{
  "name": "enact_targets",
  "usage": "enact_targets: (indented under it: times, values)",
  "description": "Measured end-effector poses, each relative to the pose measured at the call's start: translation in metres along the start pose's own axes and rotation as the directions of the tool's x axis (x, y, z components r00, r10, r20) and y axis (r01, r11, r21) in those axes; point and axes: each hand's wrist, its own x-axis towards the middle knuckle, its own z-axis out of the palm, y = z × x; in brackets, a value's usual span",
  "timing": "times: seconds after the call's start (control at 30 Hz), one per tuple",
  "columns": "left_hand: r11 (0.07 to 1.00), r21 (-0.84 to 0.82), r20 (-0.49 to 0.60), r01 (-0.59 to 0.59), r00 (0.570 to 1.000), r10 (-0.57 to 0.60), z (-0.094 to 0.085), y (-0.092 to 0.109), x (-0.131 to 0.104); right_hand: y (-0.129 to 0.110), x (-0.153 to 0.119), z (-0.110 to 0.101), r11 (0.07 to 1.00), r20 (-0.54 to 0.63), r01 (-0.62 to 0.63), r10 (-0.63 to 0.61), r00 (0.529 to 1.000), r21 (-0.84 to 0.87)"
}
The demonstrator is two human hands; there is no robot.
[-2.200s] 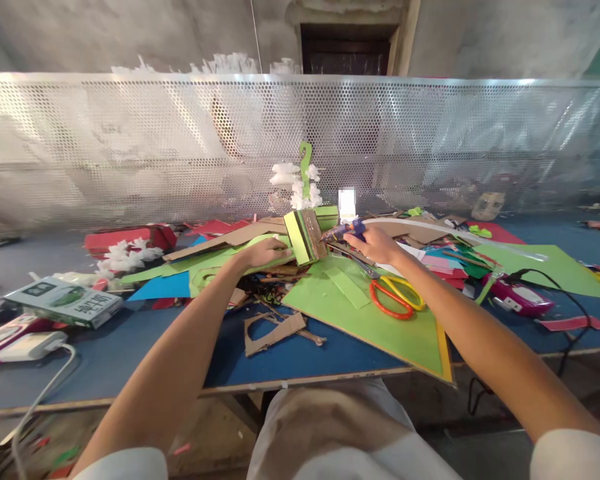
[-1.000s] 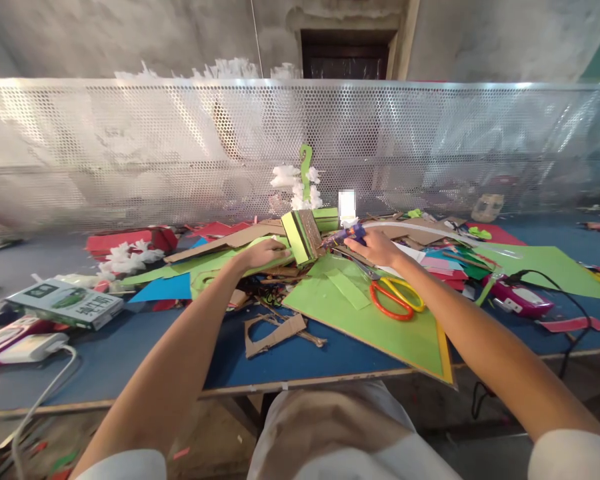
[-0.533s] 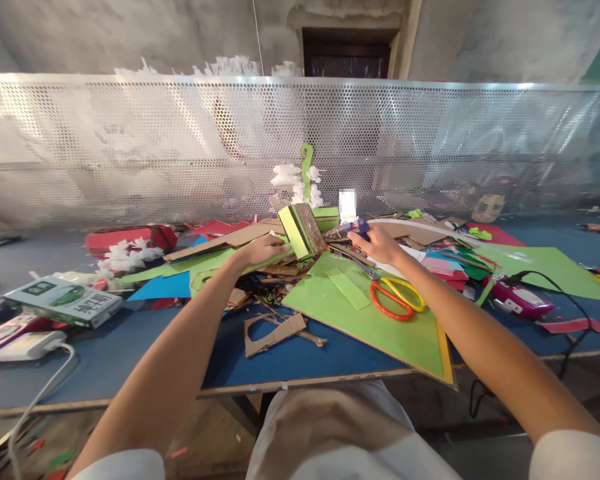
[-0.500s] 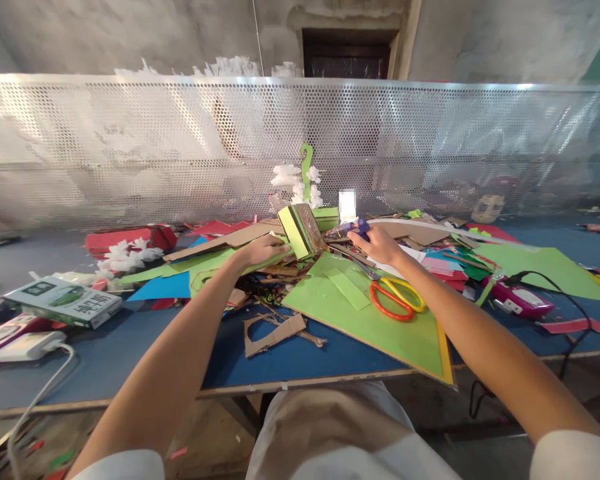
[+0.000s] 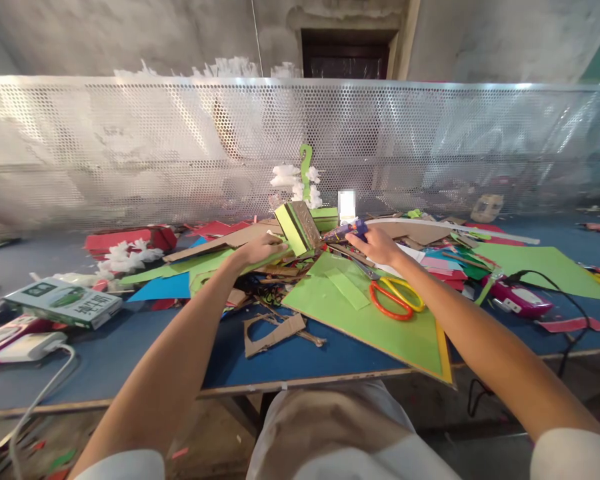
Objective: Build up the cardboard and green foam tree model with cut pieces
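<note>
Background: perforated metal screen (image 5: 180, 147) behind a blue table (image 5: 340, 363) strewn with card scraps (image 5: 275, 333). Left hand (image 5: 257, 250): closed on the lower left edge of a tilted green box (image 5: 299, 229), mid-table. Right hand (image 5: 377, 245): wrapped round a glue gun (image 5: 344, 232), nozzle just beside the box's brown face; contact cannot be told. Scissors (image 5: 393, 298): near the right forearm. Risks, by judgement: a slipping left grip could knock box against nozzle, smearing glue.

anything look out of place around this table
Yes: the green board pokes one corner past the front edge of the table, so it looks askew. A green scrap and a pink scrap lie on the floor, apparently dropped.
</note>
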Motion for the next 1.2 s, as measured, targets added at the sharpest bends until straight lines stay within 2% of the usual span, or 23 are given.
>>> enact_targets:
  times: [0.07,0.17,0.27,0.37,0.47,0.67,0.87,1.03,1.2]
  values:
    - [1.0,-0.004,-0.007,0.004,1.0,-0.004,0.0,0.0,-0.001,0.002,0.0,-0.001,1.0,0.023,0.028,-0.028,0.999,0.011]
    - [1.0,0.0,-0.01,0.011,1.0,-0.011,0.0,0.0,-0.001,0.005,0.0,-0.001,1.0,-0.003,0.016,-0.016,1.0,0.011]
    - [1.0,0.014,-0.003,0.011,1.0,-0.011,0.0,0.001,-0.001,0.007,-0.001,-0.002,0.995,0.005,-0.003,0.003,1.0,0.095]
    - [0.999,0.023,0.04,-0.026,0.999,0.026,-0.001,0.005,-0.001,0.006,-0.002,-0.002,0.98,0.02,0.001,-0.005,1.0,0.199]
    - [0.996,0.04,0.091,-0.08,0.993,0.076,-0.001,0.01,-0.001,0.003,-0.002,-0.003,0.971,-0.019,-0.006,0.011,1.0,0.24]
    - [0.986,0.052,0.141,-0.16,0.978,0.152,0.0,0.021,-0.002,0.005,0.0,-0.004,0.965,-0.108,-0.029,0.059,0.992,0.262]
    - [0.987,0.036,0.113,-0.158,0.982,0.153,0.001,0.02,-0.002,0.004,0.001,-0.003,0.963,-0.132,-0.029,0.067,0.989,0.269]
    - [0.987,0.033,0.139,-0.16,0.978,0.154,0.001,0.019,-0.001,0.002,0.001,-0.003,0.958,-0.161,-0.028,0.076,0.984,0.284]
    - [0.984,0.039,0.165,-0.175,0.972,0.166,0.0,0.023,-0.002,-0.003,0.001,-0.003,0.973,-0.2,-0.052,0.098,0.975,0.224]
